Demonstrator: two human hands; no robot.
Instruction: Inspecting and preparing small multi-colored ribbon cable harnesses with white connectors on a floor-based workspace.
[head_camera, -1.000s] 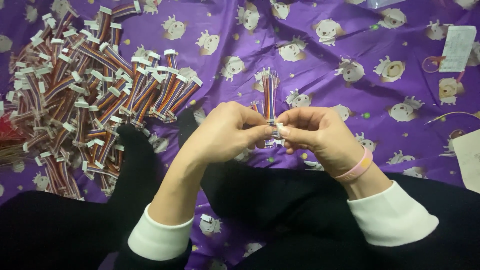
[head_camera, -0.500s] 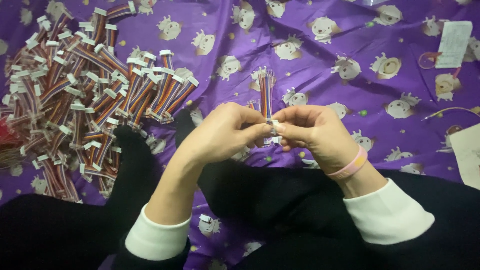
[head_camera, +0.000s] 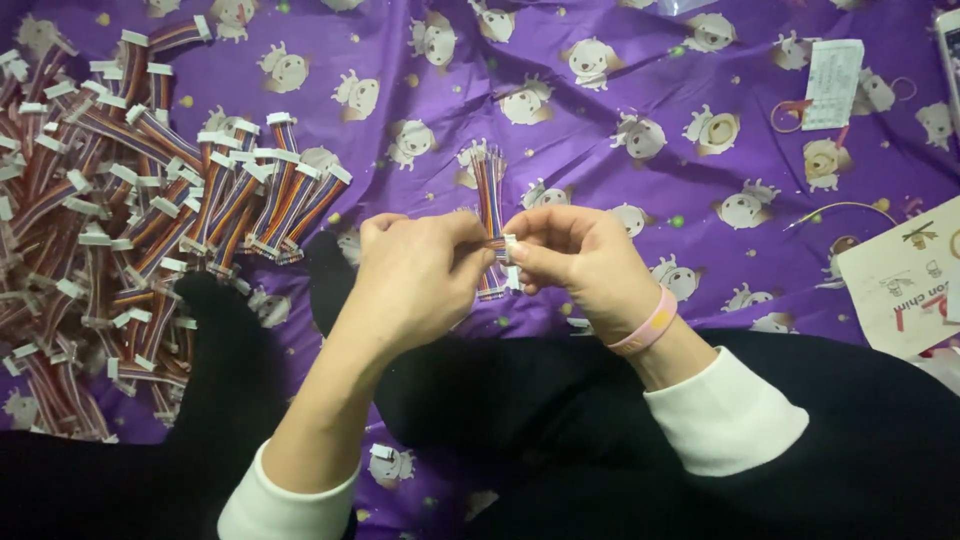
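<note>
In the head view, a short ribbon cable (head_camera: 489, 195) is held upright between the two hands, above a purple printed cloth (head_camera: 600, 130). The left hand (head_camera: 415, 275) is closed around the cable's lower part, thumb and fingers pinched together on it; the right hand (head_camera: 575, 255) is likewise closed, its fingertips pressed on a small white connector (head_camera: 510, 248) at the cable's side. The cable's striped upper length stands clear above both hands, and its lower end shows just below them. A pink band (head_camera: 645, 325) is worn on the right wrist. A large pile of like cables (head_camera: 110, 220) lies on the cloth to the left, well apart from the hands. A paper slip (head_camera: 832, 83) and a printed card (head_camera: 905, 285) lie at the right. Compared with half a second ago, the grip is unchanged and the cable has stayed upright; hands and cable are seen in nearly the same place, only slightly shifted in the frame.
</note>
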